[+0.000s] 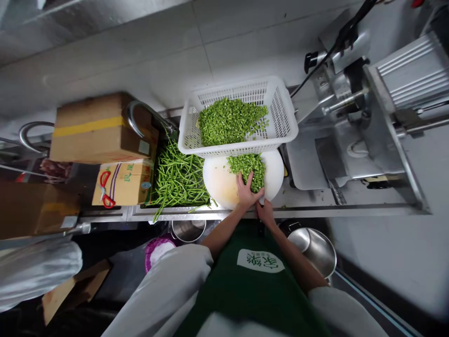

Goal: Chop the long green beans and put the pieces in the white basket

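Note:
My left hand (247,190) lies flat with fingers spread on a round white cutting board (219,180), its fingertips touching a pile of chopped green beans (249,166). My right hand (265,212) sits at the board's near edge, fingers curled; what it holds is hidden. Behind the board, a white plastic basket (280,117) holds a heap of chopped green beans (229,120). Left of the board, whole long green beans (177,175) fill a sink tray.
Cardboard boxes (94,128) and a smaller box with red scissors (105,189) stand to the left by a curved tap (140,112). A steel slicing machine (368,107) stands to the right. Steel bowls (317,250) and a pot (187,229) sit below the counter edge.

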A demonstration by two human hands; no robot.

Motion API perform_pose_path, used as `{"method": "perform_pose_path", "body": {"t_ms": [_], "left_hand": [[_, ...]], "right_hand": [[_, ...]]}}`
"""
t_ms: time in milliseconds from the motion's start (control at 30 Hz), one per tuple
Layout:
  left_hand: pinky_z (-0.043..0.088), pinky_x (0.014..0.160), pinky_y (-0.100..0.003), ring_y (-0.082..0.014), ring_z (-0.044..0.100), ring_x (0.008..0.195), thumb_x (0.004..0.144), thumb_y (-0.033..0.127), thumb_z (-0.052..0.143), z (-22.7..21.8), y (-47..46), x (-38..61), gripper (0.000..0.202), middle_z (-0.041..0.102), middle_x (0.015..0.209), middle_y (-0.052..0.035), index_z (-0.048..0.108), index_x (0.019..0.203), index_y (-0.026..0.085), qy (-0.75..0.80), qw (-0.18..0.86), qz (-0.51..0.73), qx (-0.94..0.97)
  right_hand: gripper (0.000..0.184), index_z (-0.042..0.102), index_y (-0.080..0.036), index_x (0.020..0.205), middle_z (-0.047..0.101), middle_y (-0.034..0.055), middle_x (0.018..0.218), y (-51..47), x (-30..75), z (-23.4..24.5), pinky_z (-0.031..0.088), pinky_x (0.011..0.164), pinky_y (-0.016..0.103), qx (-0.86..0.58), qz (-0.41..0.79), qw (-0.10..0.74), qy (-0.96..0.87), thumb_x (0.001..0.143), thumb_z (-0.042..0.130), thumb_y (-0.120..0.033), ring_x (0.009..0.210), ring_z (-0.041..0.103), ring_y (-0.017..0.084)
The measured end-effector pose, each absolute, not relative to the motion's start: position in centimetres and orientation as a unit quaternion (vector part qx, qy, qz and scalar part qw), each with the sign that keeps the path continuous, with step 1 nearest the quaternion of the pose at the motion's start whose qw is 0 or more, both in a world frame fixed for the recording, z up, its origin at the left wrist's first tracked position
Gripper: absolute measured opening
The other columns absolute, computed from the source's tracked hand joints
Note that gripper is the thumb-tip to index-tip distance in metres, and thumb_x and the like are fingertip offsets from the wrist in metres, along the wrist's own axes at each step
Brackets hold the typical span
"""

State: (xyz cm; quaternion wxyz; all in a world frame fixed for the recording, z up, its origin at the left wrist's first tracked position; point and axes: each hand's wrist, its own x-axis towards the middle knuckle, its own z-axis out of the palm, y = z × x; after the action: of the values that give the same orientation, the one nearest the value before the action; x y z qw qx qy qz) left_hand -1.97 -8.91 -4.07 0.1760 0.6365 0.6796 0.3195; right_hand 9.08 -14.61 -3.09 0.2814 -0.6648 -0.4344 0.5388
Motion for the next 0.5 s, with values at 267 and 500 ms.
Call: {"method": "perform_pose_path", "body": {"t_ms": [267, 500], "left_hand": [[0.033, 0.122, -0.055, -0.0375, 0.025, 0.152, 0.078, 0.046, 0.080, -1.8, -10.3, -2.3, 0.070, 0.020, 0.166, -0.0119, 0.058, 0.141, 0.024, 0.631, 0.155, 0.360, 0.670], [0.034, 0.122, -0.057, -0.0370, 0.026, 0.153, 0.083, 0.044, 0.076, 3.8, -11.2, -2.8, 0.067, 0.020, 0.166, -0.0115, 0.054, 0.143, 0.026, 0.600, 0.126, 0.378, 0.694]], "right_hand": [[0.038, 0.041, -0.027, 0.079, 0.050, -0.0071, 0.043, -17.2, 7.8, -1.6, 0.033, 0.035, 0.025, -0.644, 0.570, 0.334, -0.385, 0.085, 0.053, -0.062, 0.033, 0.046, 0.014], [0.041, 0.044, -0.026, 0.078, 0.051, -0.0064, 0.045, -18.6, 7.0, 3.7, 0.033, 0.033, 0.025, -0.644, 0.571, 0.360, -0.360, 0.084, 0.060, -0.063, 0.033, 0.046, 0.013]]}}
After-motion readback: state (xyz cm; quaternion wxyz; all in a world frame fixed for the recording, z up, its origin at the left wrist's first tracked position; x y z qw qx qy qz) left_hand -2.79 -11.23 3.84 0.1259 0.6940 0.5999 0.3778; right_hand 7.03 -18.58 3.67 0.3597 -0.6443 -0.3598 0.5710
